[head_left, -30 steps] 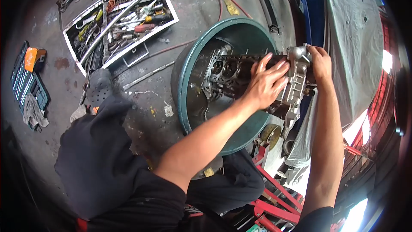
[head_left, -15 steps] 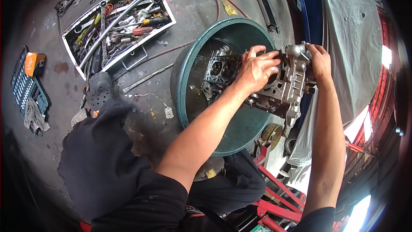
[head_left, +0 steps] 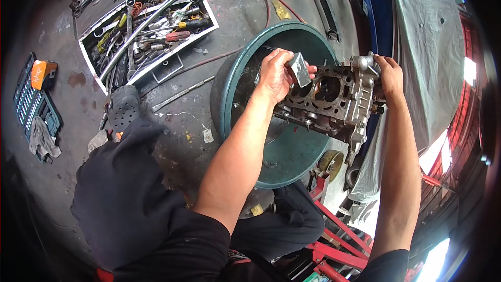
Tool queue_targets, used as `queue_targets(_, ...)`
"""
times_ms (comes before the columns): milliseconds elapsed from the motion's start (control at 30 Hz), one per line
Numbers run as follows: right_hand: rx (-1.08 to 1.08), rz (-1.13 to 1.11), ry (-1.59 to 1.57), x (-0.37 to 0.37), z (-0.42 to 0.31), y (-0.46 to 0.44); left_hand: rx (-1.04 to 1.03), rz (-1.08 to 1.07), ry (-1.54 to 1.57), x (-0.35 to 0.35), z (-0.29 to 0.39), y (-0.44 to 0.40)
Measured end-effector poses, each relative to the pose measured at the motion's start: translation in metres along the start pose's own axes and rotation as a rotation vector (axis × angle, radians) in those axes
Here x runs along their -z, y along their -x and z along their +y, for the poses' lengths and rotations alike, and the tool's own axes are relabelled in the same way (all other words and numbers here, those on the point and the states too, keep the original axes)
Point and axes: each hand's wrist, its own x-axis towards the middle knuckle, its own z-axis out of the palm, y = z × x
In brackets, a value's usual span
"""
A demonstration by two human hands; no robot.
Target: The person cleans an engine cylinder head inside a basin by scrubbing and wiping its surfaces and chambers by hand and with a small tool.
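A metal cylinder head (head_left: 339, 105) lies tilted across the green tub (head_left: 225, 120), its flat face with round chambers turned up. My left hand (head_left: 275, 75) grips a small grey rectangular block (head_left: 299, 70) with worn, pale patches. That block is raised above the far left part of the cylinder head, one face turned toward me. At the right end of the casting, my right hand (head_left: 391, 75) is closed round its edge near a rounded outlet. Its fingertips are partly hidden behind the metal.
A white-edged tool drawer (head_left: 148, 28) full of wrenches and sockets sits at upper left. A long metal bar (head_left: 182, 94) lies beside the tub. Red metal legs (head_left: 342, 224) stand below right. A socket set (head_left: 37, 112) and an orange box (head_left: 43, 74) are far left.
My left hand has lifted from the cylinder head's face and moved left, turning so the grey block shows. My right hand keeps its hold on the end of the cylinder head.
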Motion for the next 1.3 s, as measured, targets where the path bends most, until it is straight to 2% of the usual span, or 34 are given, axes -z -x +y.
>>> queue_targets(133,0.021,-0.005,0.001,0.001,0.001,-0.001,0.125,0.058,0.017,-0.002,0.004,-0.001)
queue_targets(333,0.005,-0.003,-0.027,0.0,-0.002,0.001,0.107,0.157,-0.227,-0.014,0.005,-0.003)
queue_targets(400,0.009,0.004,-0.045,0.0,-0.002,0.002,-0.077,0.204,-0.582,-0.003,-0.004,-0.011)
queue_targets(433,0.006,0.003,-0.05,0.0,-0.003,0.003,-0.177,0.291,-0.828,-0.007,-0.008,-0.011)
queue_targets(467,0.003,0.002,-0.055,0.0,-0.003,0.003,-0.353,0.322,-1.042,0.002,-0.018,-0.015)
queue_targets(533,0.008,0.002,-0.058,0.0,-0.002,0.001,-0.532,0.304,-1.262,-0.009,-0.029,-0.005)
queue_targets(567,0.01,0.0,-0.061,-0.001,-0.001,0.001,-0.466,0.282,-1.182,-0.019,-0.036,-0.005)
queue_targets(667,0.016,-0.001,-0.049,0.0,0.002,-0.002,-0.529,0.278,-1.109,-0.049,-0.067,-0.009)
queue_targets(733,-0.007,-0.015,-0.035,0.0,0.001,-0.001,-0.531,0.182,-1.197,-0.065,-0.079,-0.002)
queue_targets(800,-0.021,-0.029,-0.027,0.0,-0.001,-0.003,-0.657,0.1,-1.346,-0.065,-0.087,0.012)
queue_targets(867,0.04,0.001,0.007,0.0,0.002,-0.002,-0.583,0.053,-1.465,-0.062,-0.078,0.03)
queue_targets(900,0.039,-0.001,0.003,-0.001,0.002,-0.003,-0.582,0.053,-1.469,-0.06,-0.075,0.028)
queue_targets(967,0.019,-0.019,-0.033,-0.001,0.003,-0.002,-0.45,-0.05,-1.406,-0.055,-0.07,0.025)
queue_targets(1067,0.023,-0.026,-0.054,0.0,-0.001,0.0,-0.564,-0.014,-1.352,-0.05,-0.077,0.024)
queue_targets(1100,0.015,-0.025,-0.05,0.0,-0.004,0.004,-0.509,0.102,-1.187,-0.053,-0.078,0.028)
queue_targets(1133,0.008,-0.023,-0.044,0.001,-0.005,0.004,-0.649,0.275,-1.124,-0.054,-0.076,0.022)
queue_targets(1200,0.033,-0.009,-0.028,0.002,0.003,-0.002,-0.546,0.286,-1.182,-0.049,-0.064,0.007)
queue_targets(1233,0.022,-0.022,-0.046,0.003,0.002,-0.002,-0.651,0.258,-1.209,-0.053,-0.072,0.001)
queue_targets(1267,0.012,-0.036,-0.07,0.002,0.002,-0.002,-0.572,0.131,-1.317,-0.058,-0.079,0.002)
queue_targets(1300,0.014,-0.045,-0.058,0.002,0.005,-0.005,-0.537,0.119,-1.414,-0.065,-0.084,0.008)
